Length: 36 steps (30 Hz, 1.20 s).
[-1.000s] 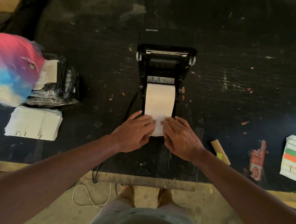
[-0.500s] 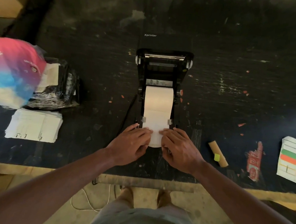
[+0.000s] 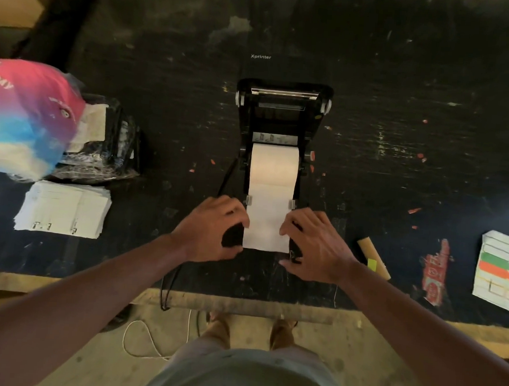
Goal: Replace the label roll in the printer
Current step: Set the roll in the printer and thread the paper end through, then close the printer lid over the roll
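matte paper strip [image 3: 267,224] between hands

The scene is dim and warm-toned, and the black table [image 3: 399,172] swallows most of the light; beyond the hands its far surface fades to near-black, with only scuffs catching faint highlights. The white label strip [image 3: 267,224] between the left hand [image 3: 211,232] and right hand [image 3: 312,248] is the brightest, clearest area. Left of the hands, the pink and blue bag [image 3: 20,116] is smeared and soft. Wide-angle distortion bows the table edge near the forearms and stretches the corners. Crinkled plastic [image 3: 108,152] shows small specular glints.
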Tool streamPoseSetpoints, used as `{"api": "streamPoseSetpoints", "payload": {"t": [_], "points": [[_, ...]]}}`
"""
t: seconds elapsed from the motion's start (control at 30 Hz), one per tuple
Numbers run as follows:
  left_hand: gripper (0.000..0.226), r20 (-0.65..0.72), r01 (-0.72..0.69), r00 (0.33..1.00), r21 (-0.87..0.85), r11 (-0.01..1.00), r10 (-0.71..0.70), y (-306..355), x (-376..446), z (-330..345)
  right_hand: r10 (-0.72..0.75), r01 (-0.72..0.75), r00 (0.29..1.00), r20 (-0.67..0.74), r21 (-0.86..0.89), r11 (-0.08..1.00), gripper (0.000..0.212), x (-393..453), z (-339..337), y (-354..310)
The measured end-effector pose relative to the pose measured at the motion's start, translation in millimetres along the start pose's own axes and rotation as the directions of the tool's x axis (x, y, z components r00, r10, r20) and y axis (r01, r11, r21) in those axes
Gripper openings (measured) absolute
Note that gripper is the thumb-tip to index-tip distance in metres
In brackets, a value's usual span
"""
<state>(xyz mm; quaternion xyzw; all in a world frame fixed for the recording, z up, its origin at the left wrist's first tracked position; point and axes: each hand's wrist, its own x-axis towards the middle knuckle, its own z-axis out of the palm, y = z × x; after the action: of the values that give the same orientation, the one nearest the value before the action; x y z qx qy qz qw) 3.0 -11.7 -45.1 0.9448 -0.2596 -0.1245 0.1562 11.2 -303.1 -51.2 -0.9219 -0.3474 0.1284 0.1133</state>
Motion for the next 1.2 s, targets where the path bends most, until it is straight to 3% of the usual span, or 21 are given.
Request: {"api": "streamPoseSetpoints", "payload": {"t": [0.07, 0.17, 0.3, 0.5, 0.6, 0.67, 0.77, 0.9, 1.0, 1.1, 1.2], "points": [[0.045, 0.027, -0.026, 0.999, 0.027, 0.999, 0.025, 5.2, -0.7, 14.6, 0.012, -0.012, 1.0, -0.007, -0.028, 1.0, 0.048, -0.3, 8.7, -1.7], [0.032, -0.044, -0.036, 0.998, 0.034, 0.999, 0.037, 9.8, -2.8, 28.5, 0.017, -0.02, 0.995, -0.093, -0.03, 0.999, 0.033, -2.4, 17.3, -3.4], [0.014, -0.114, -0.052, 0.992, 0.011, 0.999, 0.053, 10.5, -5.8, 33.9, 0.013, -0.017, 0.99, -0.142, -0.026, 1.0, 0.03, -5.3, 22.2, -5.8], [0.012, -0.141, -0.074, 0.988, -0.021, 0.997, 0.07, 15.5, -13.1, 35.1, 0.01, -0.013, 0.991, -0.132, -0.018, 1.0, 0.032, -10.4, 24.7, -9.9], [0.022, -0.127, -0.07, 0.99, -0.054, 0.996, 0.063, 21.3, -18.6, 31.5, 0.023, -0.02, 0.997, -0.078, 0.039, 0.999, 0.033, -14.9, 20.0, -11.6], [0.034, -0.119, -0.003, 0.993, -0.11, 0.994, -0.01, 22.4, -17.3, 18.6, 0.079, -0.066, 0.994, -0.079, 0.153, 0.986, 0.041, -15.1, 5.1, -10.3], [0.03, -0.241, 0.106, 0.955, -0.266, 0.958, -0.173, 9.9, 3.3, -20.5, 0.26, -0.179, 0.937, -0.234, 0.319, 0.931, 0.037, 4.1, -37.3, 3.4], [0.016, -0.413, 0.186, 0.779, -0.567, 0.802, -0.472, -15.3, 64.2, -96.9, 0.571, -0.282, 0.737, -0.362, 0.603, 0.746, 0.025, 63.2, -123.5, 33.9], [0.035, -0.366, 0.234, 0.678, -0.714, 0.66, -0.638, -28.5, 119.0, -145.8, 0.696, -0.328, 0.664, -0.275, 0.729, 0.601, 0.045, 105.8, -180.1, 46.8], [0.059, -0.222, 0.285, 0.707, -0.78, 0.557, -0.672, -25.1, 151.3, -173.1, 0.72, -0.378, 0.678, -0.146, 0.771, 0.513, 0.058, 135.1, -199.2, 49.2], [0.054, -0.198, 0.338, 0.721, -0.735, 0.587, -0.664, -13.6, 155.4, -179.4, 0.71, -0.391, 0.688, -0.149, 0.748, 0.536, 0.049, 140.6, -195.2, 45.3]]}}
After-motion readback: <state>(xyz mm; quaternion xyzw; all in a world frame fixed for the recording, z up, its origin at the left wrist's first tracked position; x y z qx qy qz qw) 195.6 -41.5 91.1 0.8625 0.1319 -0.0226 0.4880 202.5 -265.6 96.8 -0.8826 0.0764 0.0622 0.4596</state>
